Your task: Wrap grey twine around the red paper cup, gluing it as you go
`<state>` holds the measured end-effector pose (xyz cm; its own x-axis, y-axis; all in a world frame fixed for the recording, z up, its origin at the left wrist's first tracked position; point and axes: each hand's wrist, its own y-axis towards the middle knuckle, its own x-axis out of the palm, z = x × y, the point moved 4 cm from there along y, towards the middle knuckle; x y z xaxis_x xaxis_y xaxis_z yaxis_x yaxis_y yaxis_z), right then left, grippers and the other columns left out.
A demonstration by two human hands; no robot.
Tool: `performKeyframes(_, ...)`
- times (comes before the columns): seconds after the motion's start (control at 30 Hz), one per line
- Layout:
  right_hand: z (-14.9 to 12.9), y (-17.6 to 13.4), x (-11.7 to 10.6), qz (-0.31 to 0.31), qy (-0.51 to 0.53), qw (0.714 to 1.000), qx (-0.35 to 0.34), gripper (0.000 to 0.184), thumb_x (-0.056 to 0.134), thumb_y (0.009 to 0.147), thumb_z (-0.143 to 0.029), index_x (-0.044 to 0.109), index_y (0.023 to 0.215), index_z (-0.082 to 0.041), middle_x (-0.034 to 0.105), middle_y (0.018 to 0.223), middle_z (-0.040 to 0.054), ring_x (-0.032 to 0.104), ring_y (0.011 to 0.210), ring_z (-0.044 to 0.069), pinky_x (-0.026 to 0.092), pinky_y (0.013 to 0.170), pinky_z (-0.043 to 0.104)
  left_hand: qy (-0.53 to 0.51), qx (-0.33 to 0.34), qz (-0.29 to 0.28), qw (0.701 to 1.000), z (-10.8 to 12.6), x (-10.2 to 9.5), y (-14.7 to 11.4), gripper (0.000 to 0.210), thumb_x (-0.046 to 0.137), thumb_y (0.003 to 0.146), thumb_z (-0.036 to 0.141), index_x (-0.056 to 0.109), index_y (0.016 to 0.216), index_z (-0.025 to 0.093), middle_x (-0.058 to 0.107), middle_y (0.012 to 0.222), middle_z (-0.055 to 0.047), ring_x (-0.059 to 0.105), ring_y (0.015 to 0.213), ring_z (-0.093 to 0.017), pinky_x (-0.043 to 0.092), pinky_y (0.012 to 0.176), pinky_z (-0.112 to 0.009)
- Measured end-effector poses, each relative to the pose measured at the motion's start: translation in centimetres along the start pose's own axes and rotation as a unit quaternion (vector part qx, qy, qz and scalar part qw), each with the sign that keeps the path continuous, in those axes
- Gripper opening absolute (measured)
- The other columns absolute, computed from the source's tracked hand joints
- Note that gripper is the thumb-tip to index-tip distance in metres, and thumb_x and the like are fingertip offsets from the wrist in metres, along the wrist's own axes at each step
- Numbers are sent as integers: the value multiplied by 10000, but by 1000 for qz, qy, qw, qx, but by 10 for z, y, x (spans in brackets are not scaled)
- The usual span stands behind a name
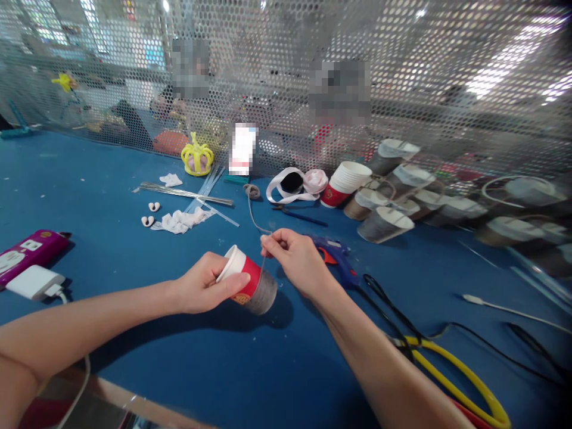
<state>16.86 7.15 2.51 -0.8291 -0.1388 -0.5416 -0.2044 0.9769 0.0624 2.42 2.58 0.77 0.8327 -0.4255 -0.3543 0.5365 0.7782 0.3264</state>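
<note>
My left hand (208, 283) is closed around a red and white paper cup (251, 277), thumb along its side and fingers at the rim. The cup lies tilted, its base pointing right, and grey yarn covers the base half. Pinched between the fingertips of my right hand (292, 253) is a strand of grey yarn (254, 218), just above the cup. One end of the strand runs down to the wrapped part. The other trails back to a small grey coil (252, 191) on the blue table (286, 369).
Right of my right hand lies a blue glue gun (337, 259), with yellow-handled scissors (460, 363) nearer me. Stacked paper cups (346, 183) and several yarn-wrapped cups (386, 225) stand at back right. A purple power strip (31, 253) is at left. Perforated metal mesh (277, 71) borders the back.
</note>
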Motion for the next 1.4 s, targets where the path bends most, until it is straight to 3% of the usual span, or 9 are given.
performKeyframes(0.43,1,0,5,-28,-32,999,-1,249,485,801,-266,535,577,-167,606,585,7,511,542,111,360,565,238,14,80,7,997,5,-2,1,294,418,833,178,417,543,131,382,492,34,323,461,-56,272,450,-180)
performKeyframes(0.83,3,-2,15,-64,-54,997,2,266,498,776,-287,491,533,-179,512,515,-24,422,485,103,300,496,240,40,59,-3,997,4,-2,0,350,389,847,254,369,513,152,354,484,30,308,462,-70,276,460,-205)
performKeyframes(1.0,4,-2,17,-74,-47,996,11,276,506,759,-304,454,516,-184,435,493,-45,368,478,93,268,472,235,0,7,8,1000,0,-2,-1,381,391,849,308,389,506,141,351,485,33,289,458,-61,264,439,-193)
performKeyframes(1.1,7,-2,18,-86,-35,995,24,278,498,757,-327,456,525,-180,409,486,-51,339,464,85,253,451,228,-80,-72,40,993,-7,-2,0,420,434,821,385,402,489,130,341,472,39,264,446,-50,247,416,-182)
performKeyframes(1.23,17,0,22,-101,-15,994,42,262,498,747,-354,471,556,-176,398,483,-56,327,444,78,246,423,217,-226,-171,79,956,-20,1,-1,408,516,756,466,534,584,96,461,520,13,357,467,-53,300,442,-175)
performKeyframes(1.4,26,0,27,-117,15,991,64,271,474,758,-386,484,588,-175,401,482,-58,322,409,72,258,397,211,-308,-205,104,923,-28,2,-1,386,588,715,449,567,580,88,515,521,3,399,457,-49,318,437,-160)
